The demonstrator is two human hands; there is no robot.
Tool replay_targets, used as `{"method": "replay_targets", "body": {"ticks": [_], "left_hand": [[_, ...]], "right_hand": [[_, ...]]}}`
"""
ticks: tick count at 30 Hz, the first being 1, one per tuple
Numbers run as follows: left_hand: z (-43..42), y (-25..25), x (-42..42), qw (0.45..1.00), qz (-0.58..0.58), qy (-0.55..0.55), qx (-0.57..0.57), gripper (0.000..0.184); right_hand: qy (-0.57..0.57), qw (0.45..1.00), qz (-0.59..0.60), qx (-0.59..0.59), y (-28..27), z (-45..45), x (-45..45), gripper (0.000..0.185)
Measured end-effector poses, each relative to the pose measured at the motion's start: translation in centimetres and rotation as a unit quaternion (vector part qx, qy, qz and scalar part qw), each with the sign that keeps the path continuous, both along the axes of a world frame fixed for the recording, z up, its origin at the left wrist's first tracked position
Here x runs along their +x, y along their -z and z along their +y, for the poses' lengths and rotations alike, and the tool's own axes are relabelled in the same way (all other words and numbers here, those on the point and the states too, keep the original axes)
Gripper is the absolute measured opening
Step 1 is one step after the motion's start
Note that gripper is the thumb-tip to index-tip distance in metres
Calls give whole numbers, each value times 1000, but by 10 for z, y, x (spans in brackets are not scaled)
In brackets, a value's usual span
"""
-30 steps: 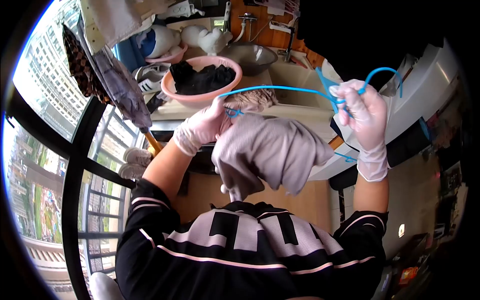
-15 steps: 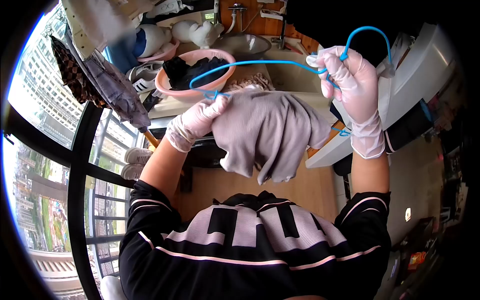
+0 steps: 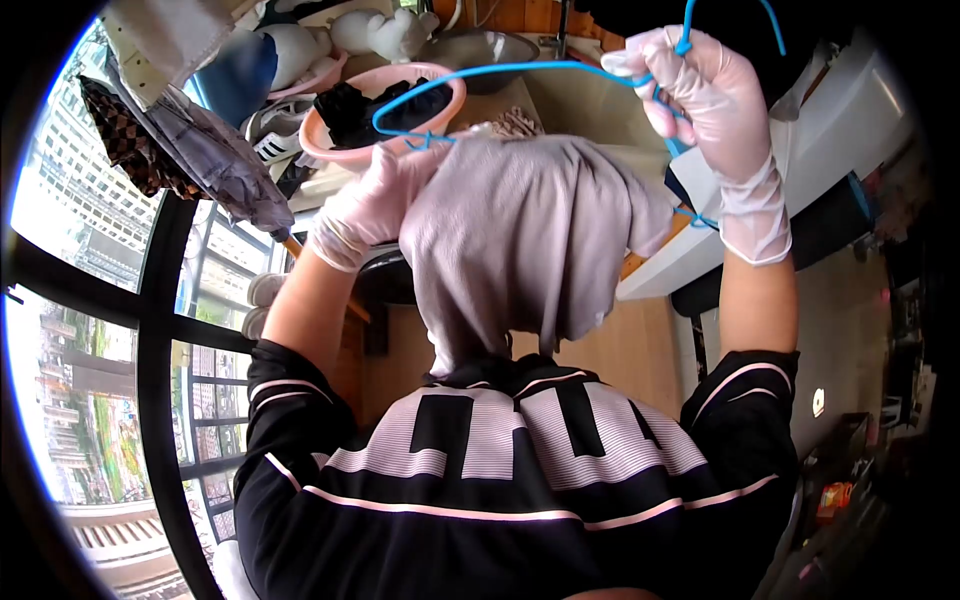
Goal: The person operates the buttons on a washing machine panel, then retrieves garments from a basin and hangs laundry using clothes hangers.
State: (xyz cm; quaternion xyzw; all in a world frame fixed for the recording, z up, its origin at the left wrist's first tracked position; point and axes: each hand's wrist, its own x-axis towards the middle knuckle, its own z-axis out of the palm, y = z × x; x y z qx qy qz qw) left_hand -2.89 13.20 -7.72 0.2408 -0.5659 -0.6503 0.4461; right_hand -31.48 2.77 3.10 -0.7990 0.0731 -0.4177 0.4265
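My right hand (image 3: 715, 95), in a thin whitish glove, is closed around a blue clothes hanger (image 3: 510, 67) just under its hook. The hook sticks up past the fingers to the top edge of the view. A grey garment (image 3: 520, 215) hangs in folds below the hanger, its top edge along the lower bar. My left hand (image 3: 375, 195), gloved too, pinches the garment's upper left corner beside the hanger's left end. Part of the bar is hidden by the cloth, and the left fingertips are partly covered.
Behind stands a pink basin (image 3: 455, 100) with black cloth in it, beside a sink (image 3: 590, 105). White-and-grey sneakers (image 3: 275, 130), plush toys (image 3: 390, 35) and hanging clothes (image 3: 215, 150) are at the left, near the window (image 3: 75, 220). A white appliance edge (image 3: 820, 140) lies right.
Both hands have risen a little in the view with the hanger. The grey garment is nearer to me and hangs more spread out, and the basin and sink sit higher in view.
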Motion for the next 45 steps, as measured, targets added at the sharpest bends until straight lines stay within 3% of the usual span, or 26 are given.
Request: {"method": "replay_targets", "body": {"ticks": [2, 5, 8, 10, 13, 15, 17, 19, 21, 22, 24, 25, 26, 28, 29, 30, 31, 32, 34, 35, 37, 38, 39, 41, 44, 45], "left_hand": [[-5, -7, 3, 997, 52, -35, 44, 118], [-5, -10, 7, 996, 57, -69, 5, 112], [-7, -24, 25, 998, -32, -22, -58, 97], [-5, -37, 34, 997, -57, -3, -44, 84], [-9, -67, 43, 968, -218, 72, -100, 78], [-3, -66, 26, 944, -263, -144, -141, 69], [-11, -71, 32, 959, -232, -131, -93, 72], [-10, -58, 22, 897, -280, -302, -164, 70], [-7, -47, 22, 908, -204, -353, -95, 69], [-14, -34, 46, 903, -219, -350, -117, 68], [-7, -38, 32, 855, -207, -434, -195, 61], [-3, -43, 32, 896, -113, -406, -140, 53], [0, -47, 32, 921, -14, -381, -81, 58], [2, -46, 42, 907, -23, -411, -90, 65], [2, -47, 40, 917, 20, -386, -95, 47], [1, -47, 38, 926, 62, -359, -100, 53], [2, -48, 37, 904, 31, -419, -75, 56], [1, -51, 37, 877, 0, -478, -55, 62], [1, -34, 86, 933, -17, -356, -48, 53], [4, -33, 86, 905, -45, -422, -16, 52], [8, -30, 87, 917, -35, -397, -20, 52], [9, -31, 83, 923, -28, -384, -22, 52], [5, -25, 69, 883, -35, -464, -56, 60], [9, -17, 80, 906, -41, -417, -67, 58], [15, -17, 86, 914, -54, -395, -77, 61], [19, -14, 89, 923, -30, -376, -78, 51]], "right_hand": [[-12, 999, -27, -19, -1, 1, -2, 23], [109, 982, -37, 147, -22, 26, 5, 17], [99, 992, 38, 64, -23, 22, 7, 18], [96, 990, 28, 96, -28, 18, 7, 19], [79, 992, 17, 96, -29, 14, 5, 19], [108, 990, 21, 84, -30, 14, 8, 18], [104, 990, 12, 92, -28, 2, 6, 17], [120, 990, 44, 61, -28, 0, 2, 18], [120, 993, 17, 2, -16, -10, -4, 23], [333, 921, -19, -200, 4, -5, -13, 20], [346, 930, -40, -114, 26, 5, -37, 23], [329, 944, 29, 15, 45, 3, -55, 27], [331, 937, 83, 77, 68, 3, -58, 29], [359, 906, 183, 129, 115, 1, -53, 29], [281, 936, 111, 180, 144, -9, -43, 28], [200, 952, 36, 229, 163, -15, -38, 27], [175, 949, 18, 261, 162, -13, -40, 27], [147, 946, -2, 289, 158, -14, -40, 27], [111, 924, -107, 350, 139, -11, -44, 28], [48, 919, -167, 354, 114, -6, -49, 26], [-48, 890, -259, 372, 94, -8, -54, 26], [-48, 877, -280, 387, 92, -7, -53, 27], [-49, 865, -298, 401, 88, -6, -51, 29], [-47, 845, -301, 439, 92, -9, -53, 44], [-30, 828, -334, 450, 100, -12, -54, 45], [-7, 828, -356, 433, 103, -13, -59, 42]]}}
